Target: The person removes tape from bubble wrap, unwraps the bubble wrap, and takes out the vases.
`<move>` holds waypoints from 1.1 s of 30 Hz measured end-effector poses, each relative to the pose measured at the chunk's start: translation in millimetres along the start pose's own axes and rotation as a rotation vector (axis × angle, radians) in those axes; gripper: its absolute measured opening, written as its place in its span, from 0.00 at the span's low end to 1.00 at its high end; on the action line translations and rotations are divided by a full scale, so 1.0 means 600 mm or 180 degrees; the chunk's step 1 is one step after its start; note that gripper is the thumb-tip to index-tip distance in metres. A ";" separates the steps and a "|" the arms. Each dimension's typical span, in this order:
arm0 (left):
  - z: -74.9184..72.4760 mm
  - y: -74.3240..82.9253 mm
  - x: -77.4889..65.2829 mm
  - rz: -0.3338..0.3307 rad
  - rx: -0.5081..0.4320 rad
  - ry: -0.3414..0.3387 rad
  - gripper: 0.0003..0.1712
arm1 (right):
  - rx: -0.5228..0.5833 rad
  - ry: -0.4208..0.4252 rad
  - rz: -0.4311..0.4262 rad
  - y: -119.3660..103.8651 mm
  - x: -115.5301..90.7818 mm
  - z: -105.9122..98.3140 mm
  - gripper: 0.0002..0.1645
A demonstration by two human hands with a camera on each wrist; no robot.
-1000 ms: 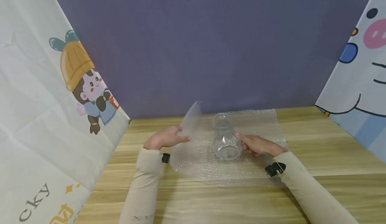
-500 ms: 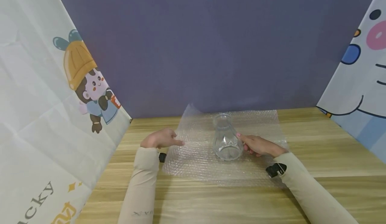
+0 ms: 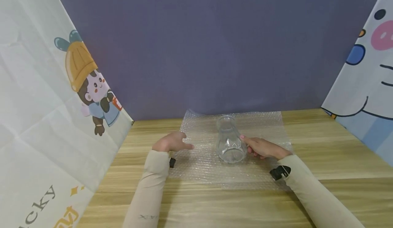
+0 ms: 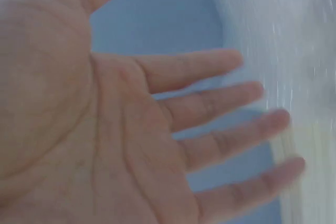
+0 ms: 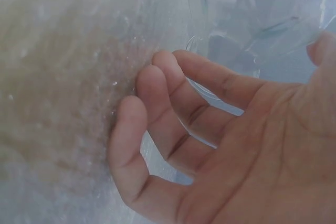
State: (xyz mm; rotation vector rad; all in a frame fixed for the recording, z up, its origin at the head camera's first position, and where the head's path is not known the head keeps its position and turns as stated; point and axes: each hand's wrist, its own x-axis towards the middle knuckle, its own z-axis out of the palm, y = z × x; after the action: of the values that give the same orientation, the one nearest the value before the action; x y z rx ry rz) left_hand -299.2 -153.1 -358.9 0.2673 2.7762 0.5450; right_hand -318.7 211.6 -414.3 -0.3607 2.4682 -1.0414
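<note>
Purple backdrop and cartoon-printed white cloth panels [image 3: 46, 119] wall in a light wooden desk [image 3: 337, 153], where a clear sheet of bubble wrap [image 3: 264, 122] lies spread flat. On the sheet's middle stands a clear faceted glass vase [image 3: 229, 142], upright on its wide base, its long axis vertical and its narrow mouth pointing up, towards the backdrop side of the view.

The right hand [image 3: 261, 147] rests against the vase's right flank with loosely bent fingers [image 5: 157, 93]; judging by the wrist view, they cradle the glass rather than clamp it, probably to steady it on the springy sheet. The left hand [image 3: 172, 142] lies on the sheet's left part, fingers [image 4: 210, 103] straight and spread, holding nothing, seemingly pressing the wrap flat. Both arms wear pale beige sleeves [image 3: 147, 194].
</note>
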 end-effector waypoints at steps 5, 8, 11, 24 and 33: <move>0.038 0.033 0.024 0.0332 0.0065 -0.0022 0.44 | 0.0002 0.0010 -0.0026 -0.002 0.000 0.001 0.44; 0.062 0.045 0.035 0.0410 0.0172 -0.0034 0.46 | 0.0042 0.0021 -0.0022 -0.002 0.002 0.003 0.44; 0.081 0.053 0.042 0.0418 0.0230 -0.0022 0.48 | 0.0065 0.0019 -0.0042 -0.001 0.003 0.005 0.43; 0.111 0.075 0.043 0.0168 0.0482 -0.0112 0.50 | 0.0037 0.0020 -0.0058 0.006 0.003 -0.001 0.44; 0.117 0.075 0.045 0.0105 0.0508 -0.0059 0.52 | 0.0018 0.0046 -0.0069 0.005 0.004 0.002 0.44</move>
State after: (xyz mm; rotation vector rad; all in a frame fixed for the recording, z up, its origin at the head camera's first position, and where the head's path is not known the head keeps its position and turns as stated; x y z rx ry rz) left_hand -296.0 -82.3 -410.0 0.3518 2.8052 0.3270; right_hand -320.4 212.1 -417.7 -0.3801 2.4791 -1.0630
